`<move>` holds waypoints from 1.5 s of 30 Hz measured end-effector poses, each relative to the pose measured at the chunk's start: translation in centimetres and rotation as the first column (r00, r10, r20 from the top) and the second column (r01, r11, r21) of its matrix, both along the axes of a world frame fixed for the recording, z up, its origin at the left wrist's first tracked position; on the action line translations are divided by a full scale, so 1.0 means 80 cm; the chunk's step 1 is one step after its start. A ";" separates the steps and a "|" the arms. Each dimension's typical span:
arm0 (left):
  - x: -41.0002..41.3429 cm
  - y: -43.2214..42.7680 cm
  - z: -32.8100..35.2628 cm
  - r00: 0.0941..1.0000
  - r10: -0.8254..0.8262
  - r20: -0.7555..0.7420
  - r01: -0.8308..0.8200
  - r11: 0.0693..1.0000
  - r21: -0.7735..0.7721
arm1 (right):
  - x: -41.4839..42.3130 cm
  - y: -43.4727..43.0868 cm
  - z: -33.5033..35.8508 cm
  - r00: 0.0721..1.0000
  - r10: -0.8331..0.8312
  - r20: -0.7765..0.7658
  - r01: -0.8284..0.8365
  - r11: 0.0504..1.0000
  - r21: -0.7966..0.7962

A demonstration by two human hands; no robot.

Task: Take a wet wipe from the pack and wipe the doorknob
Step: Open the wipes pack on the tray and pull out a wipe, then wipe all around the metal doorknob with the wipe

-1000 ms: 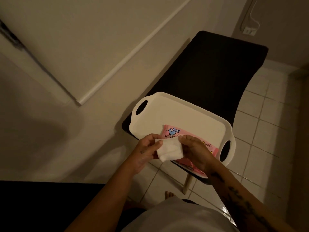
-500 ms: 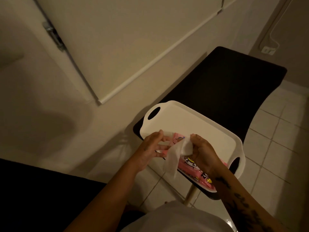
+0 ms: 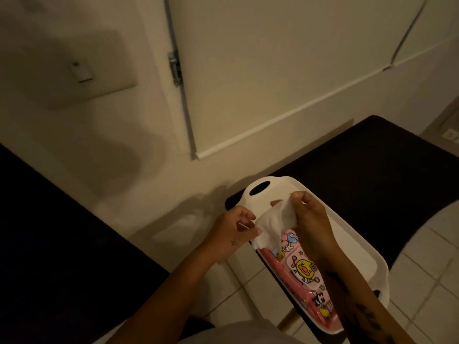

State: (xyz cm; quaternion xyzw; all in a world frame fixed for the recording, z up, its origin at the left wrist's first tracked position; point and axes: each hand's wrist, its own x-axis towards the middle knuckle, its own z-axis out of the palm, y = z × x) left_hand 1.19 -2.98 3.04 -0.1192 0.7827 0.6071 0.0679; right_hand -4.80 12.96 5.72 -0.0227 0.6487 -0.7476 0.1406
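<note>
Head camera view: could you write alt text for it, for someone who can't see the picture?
Seen from above, a person's left hand and right hand stretch a white wet wipe between them over a pink cartoon-printed wipe pack. The pack lies on a white tray on a dark bench beside a pale door.

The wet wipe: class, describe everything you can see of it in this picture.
The wet wipe is a white, soft, creased sheet, partly unfolded and stretched slantwise between both hands. The right hand pinches its upper end; the left hand grips its lower edge. It hangs above the white tray, with its lower end in front of the top of the pink pack; contact there cannot be told.
</note>
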 end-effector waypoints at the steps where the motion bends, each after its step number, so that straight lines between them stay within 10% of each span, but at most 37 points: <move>1: 0.005 -0.007 0.006 1.000 0.029 0.011 -0.030 0.998 0.057 | -0.001 -0.007 0.007 1.000 0.030 0.009 -0.030 0.999 -0.042; 14: 0.095 -0.127 0.120 0.861 0.436 -0.263 -0.375 0.892 0.250 | 0.014 -0.140 0.071 0.889 0.453 -0.065 -0.439 0.807 -0.394; 24: 0.183 -0.214 0.211 0.699 0.473 -0.536 -0.514 0.854 0.084 | 0.100 -0.260 0.142 0.646 0.563 -0.516 -0.594 0.795 0.123; 33: 0.240 -0.263 0.257 0.569 0.520 -0.636 -0.678 0.735 -0.005 | 0.155 -0.335 0.198 0.694 0.387 -0.607 -0.517 0.854 -0.048; 40: 0.278 -0.317 0.308 0.453 0.219 -0.864 -0.863 0.350 -0.364 | 0.151 -0.367 0.280 0.723 -0.059 -0.688 -0.219 0.925 -0.310; 45: 0.287 -0.358 0.374 0.374 -0.051 -0.926 -0.923 0.073 -0.377 | 0.163 -0.390 0.357 0.515 -0.274 -0.812 -0.082 0.927 -0.365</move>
